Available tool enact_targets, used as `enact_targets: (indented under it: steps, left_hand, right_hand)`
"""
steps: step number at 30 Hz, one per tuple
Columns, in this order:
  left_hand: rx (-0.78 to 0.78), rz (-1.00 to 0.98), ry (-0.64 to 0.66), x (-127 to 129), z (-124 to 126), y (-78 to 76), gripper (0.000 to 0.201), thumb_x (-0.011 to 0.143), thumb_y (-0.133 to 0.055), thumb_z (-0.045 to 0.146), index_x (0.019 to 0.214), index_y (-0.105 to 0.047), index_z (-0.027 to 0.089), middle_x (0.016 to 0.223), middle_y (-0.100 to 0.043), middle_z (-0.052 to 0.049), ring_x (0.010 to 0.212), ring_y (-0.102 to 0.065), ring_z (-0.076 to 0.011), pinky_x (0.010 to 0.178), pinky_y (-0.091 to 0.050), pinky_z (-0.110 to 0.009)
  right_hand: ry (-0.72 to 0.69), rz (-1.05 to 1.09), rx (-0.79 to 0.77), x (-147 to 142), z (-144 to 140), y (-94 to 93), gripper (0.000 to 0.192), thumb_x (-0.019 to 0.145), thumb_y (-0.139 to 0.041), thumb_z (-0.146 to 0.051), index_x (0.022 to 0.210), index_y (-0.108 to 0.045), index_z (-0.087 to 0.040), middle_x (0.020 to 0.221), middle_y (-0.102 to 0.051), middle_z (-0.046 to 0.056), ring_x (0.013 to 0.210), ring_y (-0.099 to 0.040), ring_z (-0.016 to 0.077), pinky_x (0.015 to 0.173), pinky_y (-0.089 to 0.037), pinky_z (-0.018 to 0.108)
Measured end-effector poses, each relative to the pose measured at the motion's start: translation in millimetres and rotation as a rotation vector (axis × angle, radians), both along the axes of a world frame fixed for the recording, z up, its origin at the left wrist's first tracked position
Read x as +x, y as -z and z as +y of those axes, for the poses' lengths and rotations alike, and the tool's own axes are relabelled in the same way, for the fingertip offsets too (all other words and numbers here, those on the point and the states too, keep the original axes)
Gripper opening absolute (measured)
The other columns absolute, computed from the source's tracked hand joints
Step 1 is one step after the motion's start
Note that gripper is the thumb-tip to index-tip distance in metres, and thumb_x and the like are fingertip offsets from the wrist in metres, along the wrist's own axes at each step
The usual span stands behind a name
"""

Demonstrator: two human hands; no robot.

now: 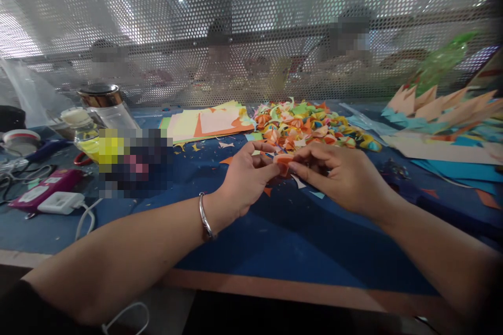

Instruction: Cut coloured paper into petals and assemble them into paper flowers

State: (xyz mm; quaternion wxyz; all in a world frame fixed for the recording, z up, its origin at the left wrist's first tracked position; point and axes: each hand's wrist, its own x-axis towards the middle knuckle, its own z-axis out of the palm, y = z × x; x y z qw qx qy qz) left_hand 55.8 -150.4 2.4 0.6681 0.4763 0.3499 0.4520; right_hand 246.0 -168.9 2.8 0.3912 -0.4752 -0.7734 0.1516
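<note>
Between my two hands is a small piece of folded orange paper (pixel 283 165), held above the blue table (pixel 251 235). My left hand (pixel 247 175), with a silver bangle (pixel 205 214) at its wrist, pinches the paper's left side. On the right side, thumb and fingertips of my right hand (pixel 340 175) close on the same paper. Just beyond my hands lies a heap of small folded paper pieces (pixel 302 121) in orange, yellow, green and blue. Paper scraps (pixel 298 182) are scattered under and around my hands.
Coloured paper sheets (pixel 216 121) lie behind my left hand. Pointed paper shapes (pixel 436 104) and blue sheets (pixel 459 172) are at the right. A bottle (pixel 84 133), a tumbler (pixel 112 107) and a purple power strip (pixel 49 188) stand left. A perforated metal screen (pixel 251 21) closes the back.
</note>
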Motion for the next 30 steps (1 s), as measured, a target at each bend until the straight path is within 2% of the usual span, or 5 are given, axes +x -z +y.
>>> enact_targets:
  steps: [6,12,15,21,30]
  left_hand:
    - [0.172,0.106,0.053,-5.1,7.1,3.0,0.039,0.075,-0.083,0.024,0.098,-0.052,0.023,0.068,-0.069,0.005,0.062,-0.063,-0.01,0.062,-0.046,-0.024]
    - [0.367,0.136,0.101,-6.9,4.4,-0.9,0.027,0.081,-0.077,0.027,0.096,-0.055,0.025,0.07,-0.064,0.004,0.066,-0.061,-0.0108,0.064,-0.045,-0.025]
    - [0.441,0.182,0.113,-7.6,0.3,-3.3,0.017,0.085,-0.075,0.028,0.093,-0.061,0.024,0.076,-0.066,0.001,0.071,-0.062,-0.0121,0.071,-0.049,-0.027]
    - [0.427,0.176,0.1,-7.9,2.5,-1.7,0.011,0.082,-0.074,0.022,0.089,-0.065,0.021,0.085,-0.068,-0.001,0.076,-0.066,-0.0124,0.078,-0.053,-0.028]
    - [0.311,0.168,0.073,-6.6,9.0,4.2,0.015,0.078,-0.074,0.016,0.088,-0.065,0.019,0.081,-0.07,0.0,0.073,-0.066,-0.0112,0.073,-0.053,-0.026]
  right_hand:
    - [0.007,0.031,0.023,1.3,-2.1,-1.5,0.036,0.102,-0.057,-0.051,0.09,-0.075,-0.022,0.076,-0.072,0.004,0.058,-0.06,0.0134,0.049,-0.043,0.026]
    - [0.019,0.121,-0.001,2.0,-0.9,-5.3,0.031,0.098,-0.063,-0.047,0.08,-0.07,-0.023,0.057,-0.058,-0.002,0.041,-0.044,0.0086,0.038,-0.03,0.024]
    - [0.015,0.11,-0.014,1.9,-0.4,-7.3,0.033,0.098,-0.063,-0.048,0.077,-0.069,-0.022,0.06,-0.06,-0.001,0.044,-0.047,0.0092,0.04,-0.033,0.024]
    - [0.011,0.107,-0.046,2.8,1.4,-3.4,0.039,0.095,-0.065,-0.056,0.076,-0.068,-0.021,0.06,-0.06,-0.001,0.045,-0.048,0.0096,0.04,-0.035,0.024]
    - [0.061,0.009,-0.011,1.8,2.4,-1.9,0.052,0.088,-0.067,-0.072,0.076,-0.068,-0.022,0.058,-0.062,0.001,0.048,-0.055,0.0124,0.045,-0.045,0.026]
